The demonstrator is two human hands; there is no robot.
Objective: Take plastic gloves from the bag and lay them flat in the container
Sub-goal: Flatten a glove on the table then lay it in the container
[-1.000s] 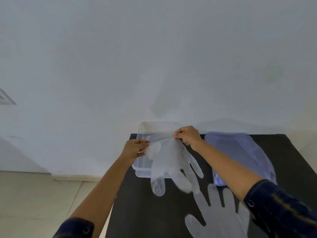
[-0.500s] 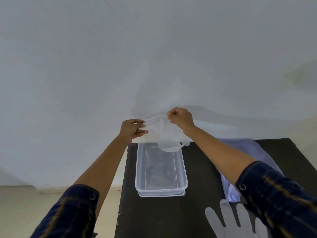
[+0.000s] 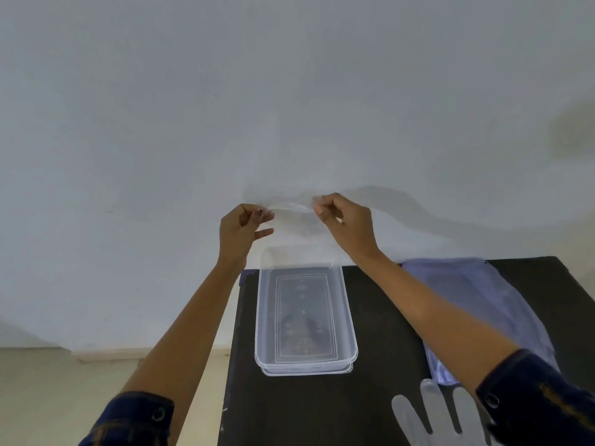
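Note:
My left hand [image 3: 243,230] and my right hand [image 3: 346,225] are raised in front of the white wall, each pinching one end of a thin clear plastic glove [image 3: 294,208] stretched between them. The glove is faint against the wall and its lower part is hard to make out. Below the hands a clear rectangular container [image 3: 352,333] stands on the black table [image 3: 306,410]; nothing shows on its floor. The bluish plastic bag [image 3: 476,304] lies flat at the right of the table. A second clear glove [image 3: 434,413] lies fingers-up near the front edge.
The table's left edge [image 3: 233,349] drops to a beige floor [image 3: 64,397]. The white wall [image 3: 289,91] rises right behind the table.
Both hands have lifted the glove from over the container up in front of the wall and drawn it out between them. The view has tilted and the container now shows whole.

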